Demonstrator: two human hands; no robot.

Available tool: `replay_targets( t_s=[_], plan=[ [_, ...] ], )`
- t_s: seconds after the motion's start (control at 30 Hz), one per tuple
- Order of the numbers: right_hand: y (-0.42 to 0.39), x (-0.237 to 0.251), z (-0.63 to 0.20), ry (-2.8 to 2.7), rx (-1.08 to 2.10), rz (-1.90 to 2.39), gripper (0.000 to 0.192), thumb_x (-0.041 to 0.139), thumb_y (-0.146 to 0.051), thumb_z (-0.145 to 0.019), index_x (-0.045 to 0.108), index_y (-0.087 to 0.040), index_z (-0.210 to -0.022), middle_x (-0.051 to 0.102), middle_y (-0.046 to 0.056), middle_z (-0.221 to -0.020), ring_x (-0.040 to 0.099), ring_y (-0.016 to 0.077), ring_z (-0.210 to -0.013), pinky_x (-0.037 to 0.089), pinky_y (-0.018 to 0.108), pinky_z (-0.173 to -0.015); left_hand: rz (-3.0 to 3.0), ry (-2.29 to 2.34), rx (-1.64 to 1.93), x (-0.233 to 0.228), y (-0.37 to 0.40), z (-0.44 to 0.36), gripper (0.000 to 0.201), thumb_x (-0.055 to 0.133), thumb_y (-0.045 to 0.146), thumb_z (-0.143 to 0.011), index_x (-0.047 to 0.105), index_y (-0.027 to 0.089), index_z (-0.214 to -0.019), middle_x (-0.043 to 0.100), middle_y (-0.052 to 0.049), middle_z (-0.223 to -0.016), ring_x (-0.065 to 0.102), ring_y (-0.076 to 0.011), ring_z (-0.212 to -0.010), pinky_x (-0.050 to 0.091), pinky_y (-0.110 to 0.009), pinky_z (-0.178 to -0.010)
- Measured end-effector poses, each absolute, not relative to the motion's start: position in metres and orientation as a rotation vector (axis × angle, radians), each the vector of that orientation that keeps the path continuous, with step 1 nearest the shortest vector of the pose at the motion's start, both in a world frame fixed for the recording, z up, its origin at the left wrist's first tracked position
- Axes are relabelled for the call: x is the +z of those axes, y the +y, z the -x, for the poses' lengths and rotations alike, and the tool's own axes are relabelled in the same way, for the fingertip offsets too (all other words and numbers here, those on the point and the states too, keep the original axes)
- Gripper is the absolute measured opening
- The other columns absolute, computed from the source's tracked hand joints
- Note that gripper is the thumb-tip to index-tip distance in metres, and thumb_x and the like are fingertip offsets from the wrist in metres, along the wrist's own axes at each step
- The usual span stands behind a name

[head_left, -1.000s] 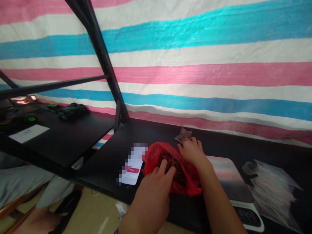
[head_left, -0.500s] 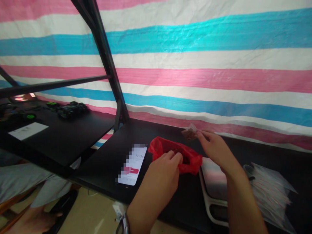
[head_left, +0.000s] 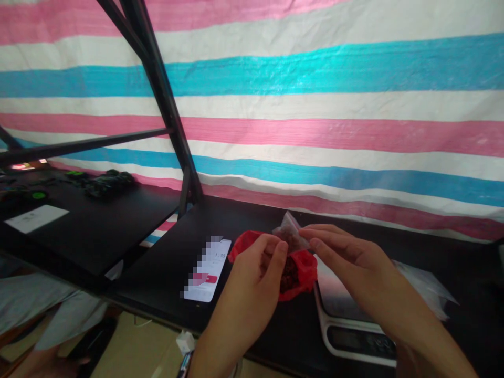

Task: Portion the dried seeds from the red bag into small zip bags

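Observation:
A red plastic bag (head_left: 307, 270) lies open on the black table, with small dark brown pieces (head_left: 289, 273) inside. Over its near left side is my left hand (head_left: 263, 265), thumb and fingers drawn together; whatever they hold is hidden. My right hand (head_left: 342, 249) pinches the edge of a small clear zip bag (head_left: 289, 231) just above the red bag. Some brownish content shows through the clear plastic. Beneath my right hand and forearm sits a kitchen scale (head_left: 340, 304), partly covered.
Left of the red bag lies a phone (head_left: 208, 278) with a lit screen. A stack of clear plastic bags (head_left: 425, 289) rests right of the scale. A black metal frame (head_left: 169, 110) rises at left, and another person's leg (head_left: 66, 315) shows at lower left.
My left hand has come up out of the red bag, fingers together. My right hand has brought the small clear bag left and down, close to my left hand. The scale's display now shows.

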State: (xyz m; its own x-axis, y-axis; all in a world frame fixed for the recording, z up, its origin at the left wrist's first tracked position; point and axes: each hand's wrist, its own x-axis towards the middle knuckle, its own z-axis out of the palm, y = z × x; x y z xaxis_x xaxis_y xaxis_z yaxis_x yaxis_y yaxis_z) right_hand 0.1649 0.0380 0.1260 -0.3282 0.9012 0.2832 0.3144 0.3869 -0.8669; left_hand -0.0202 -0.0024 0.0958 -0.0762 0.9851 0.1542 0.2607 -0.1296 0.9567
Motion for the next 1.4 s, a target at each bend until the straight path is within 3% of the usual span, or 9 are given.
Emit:
replay_targets(
  t_s=[0.2, 0.53, 0.9, 1.0, 1.17, 1.3, 1.4],
  plan=[
    [0.025, 0.13, -0.149, -1.975, 1.079, 0.889, 0.025, 0.069, -0.03, -0.097, 0.087, -0.036, -0.114, 0.078, 0.004, -0.13, 0.074, 0.0233, -0.12, 0.062, 0.035, -0.106, -1.242, 1.176, 1.291, 0.091, 0.013, 0.014, 0.049, 0.058, 0.069, -0.098, 0.059, 0.022, -0.083, 0.057, 0.005, -0.063, 0.055, -0.0136, -0.055, 0.043, -0.024, -0.052],
    [0.023, 0.121, -0.174, -1.885, 0.922, 0.927, 0.021, 0.071, -0.034, -0.095, 0.088, -0.036, -0.107, 0.082, 0.006, -0.119, 0.08, 0.0248, -0.108, 0.068, 0.035, -0.095, -1.292, 1.026, 1.218, 0.09, 0.016, 0.008, 0.035, 0.065, 0.054, -0.1, 0.063, 0.02, -0.091, 0.061, 0.003, -0.072, 0.057, -0.0121, -0.063, 0.046, -0.022, -0.058],
    [0.019, 0.114, -0.175, -1.873, 0.993, 0.926, 0.02, 0.068, -0.031, -0.097, 0.086, -0.031, -0.105, 0.079, 0.006, -0.122, 0.076, 0.0215, -0.114, 0.063, 0.034, -0.103, -1.315, 1.032, 1.218, 0.086, 0.02, 0.004, 0.038, 0.061, 0.055, -0.101, 0.056, 0.022, -0.085, 0.054, 0.005, -0.073, 0.049, -0.0113, -0.064, 0.04, -0.022, -0.058],
    [0.021, 0.114, -0.176, -1.819, 1.027, 0.95, 0.017, 0.069, -0.034, -0.096, 0.083, -0.028, -0.104, 0.08, 0.005, -0.113, 0.077, 0.0204, -0.105, 0.064, 0.032, -0.095, -1.368, 0.993, 1.206, 0.087, 0.018, 0.004, 0.036, 0.058, 0.052, -0.104, 0.057, 0.022, -0.085, 0.055, 0.004, -0.076, 0.05, -0.0118, -0.068, 0.041, -0.023, -0.062],
    [0.028, 0.111, -0.167, -1.567, 1.136, 1.02, 0.022, 0.075, -0.042, -0.089, 0.069, -0.023, -0.098, 0.074, 0.001, -0.082, 0.072, 0.017, -0.073, 0.061, 0.027, -0.067, -1.436, 0.992, 1.135, 0.089, 0.015, -0.001, 0.027, 0.055, 0.042, -0.108, 0.058, 0.022, -0.09, 0.054, 0.005, -0.08, 0.047, -0.0109, -0.07, 0.039, -0.023, -0.064],
    [0.032, 0.11, -0.159, -1.502, 1.104, 1.033, 0.026, 0.074, -0.039, -0.084, 0.061, -0.024, -0.101, 0.068, -0.002, -0.074, 0.066, 0.0162, -0.066, 0.054, 0.026, -0.06, -1.479, 1.053, 1.15, 0.088, 0.018, -0.004, 0.025, 0.055, 0.036, -0.106, 0.054, 0.022, -0.084, 0.05, 0.006, -0.076, 0.044, -0.0112, -0.068, 0.036, -0.023, -0.061],
    [0.035, 0.108, -0.156, -1.525, 0.913, 1.117, 0.024, 0.069, -0.032, -0.084, 0.059, -0.025, -0.103, 0.066, -0.003, -0.073, 0.063, 0.0164, -0.066, 0.051, 0.026, -0.06, -1.524, 1.173, 1.192, 0.088, 0.019, -0.002, 0.027, 0.055, 0.033, -0.103, 0.049, 0.023, -0.078, 0.049, 0.007, -0.072, 0.044, -0.0117, -0.065, 0.035, -0.024, -0.059]
  ],
)
